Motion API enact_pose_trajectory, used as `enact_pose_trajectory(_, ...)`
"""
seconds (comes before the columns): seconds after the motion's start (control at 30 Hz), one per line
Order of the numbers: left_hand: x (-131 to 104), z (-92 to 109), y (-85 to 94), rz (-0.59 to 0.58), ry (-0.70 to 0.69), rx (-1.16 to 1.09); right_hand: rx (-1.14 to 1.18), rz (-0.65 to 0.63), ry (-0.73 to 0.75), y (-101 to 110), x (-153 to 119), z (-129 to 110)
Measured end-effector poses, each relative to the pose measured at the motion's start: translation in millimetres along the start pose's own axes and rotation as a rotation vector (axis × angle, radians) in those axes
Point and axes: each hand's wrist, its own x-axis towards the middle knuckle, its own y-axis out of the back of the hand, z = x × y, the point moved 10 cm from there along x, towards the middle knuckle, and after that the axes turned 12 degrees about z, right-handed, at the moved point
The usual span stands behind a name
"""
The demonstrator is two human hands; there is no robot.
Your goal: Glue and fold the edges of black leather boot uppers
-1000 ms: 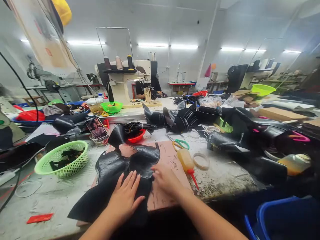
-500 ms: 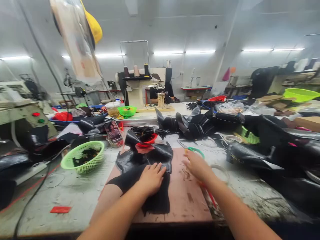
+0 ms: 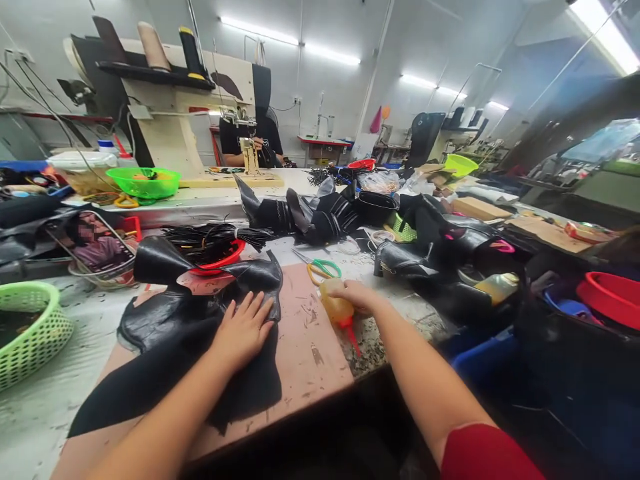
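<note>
My left hand (image 3: 245, 331) lies flat, fingers spread, over black leather shoe-upper pieces (image 3: 170, 319) on a pinkish board (image 3: 310, 340). My right hand (image 3: 359, 295) is closed on the back end of a glue bottle (image 3: 336, 305) at the board's right edge. Yellowish liquid shows in the bottle, and its red nozzle points down toward me. Scissors (image 3: 325, 268) with green and orange handles lie just beyond that hand, blades pointing away to the left. A red bowl (image 3: 220, 259) with a bundle of thin black strips stands behind the leather.
At the left is a green perforated basket (image 3: 47, 333), near a phone (image 3: 97, 240) propped up. Black boot parts (image 3: 320, 217) are piled behind and to the right. A sewing machine (image 3: 170, 127) stands opposite, with a person (image 3: 265, 137) behind it. A second bottle (image 3: 500, 287) lies farther right.
The view has swung to the right. My right hand has gone from beside the scissors to the glue bottle and closed on it. My left hand stays on the leather.
</note>
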Motion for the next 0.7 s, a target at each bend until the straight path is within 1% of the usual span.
enact_pose_trajectory(0.1, -9.8, 4.9, 3.5, 0.007, 0.055, 0.025, 0.269, -0.004, -0.033, 10.5, -8.2, 6.2)
enact_pose_trajectory(0.17, -14.2, 7.6, 6.6, 0.021, 0.073, 0.019, 0.425, 0.04, -0.018, 19.8, -15.4, 8.8)
enact_pose_trajectory(0.23, -16.4, 6.9, 6.7, 0.021, 0.08, -0.006, 0.682, 0.103, -0.002, 26.0, -23.0, 10.2)
enact_pose_trajectory(0.3, -17.1, 2.0, 4.0, 0.013, 0.093, -0.036, 1.013, 0.128, -0.019, 23.0, -30.0, 11.1)
enact_pose_trajectory(0.37, -17.3, -3.4, 1.1, 0.015, 0.103, -0.067, 1.269, 0.099, -0.061, 10.2, -35.3, 8.6)
enact_pose_trajectory(0.43, -17.0, -5.7, 0.1, 0.038, 0.094, -0.091, 1.351, 0.08, -0.08, -2.6, -38.4, 2.8)
enact_pose_trajectory(0.5, -16.8, -5.2, -0.8, 0.053, 0.076, -0.109, 1.377, 0.12, -0.081, -8.1, -38.9, -0.9)
enact_pose_trajectory(0.6, -16.5, -3.8, -2.3, 0.05, 0.064, -0.123, 1.372, 0.197, -0.07, -8.6, -36.8, -4.0)
enact_pose_trajectory(0.7, -15.3, -3.7, -0.5, 0.058, 0.065, -0.138, 1.367, 0.203, -0.032, -8.3, -32.7, -11.4)
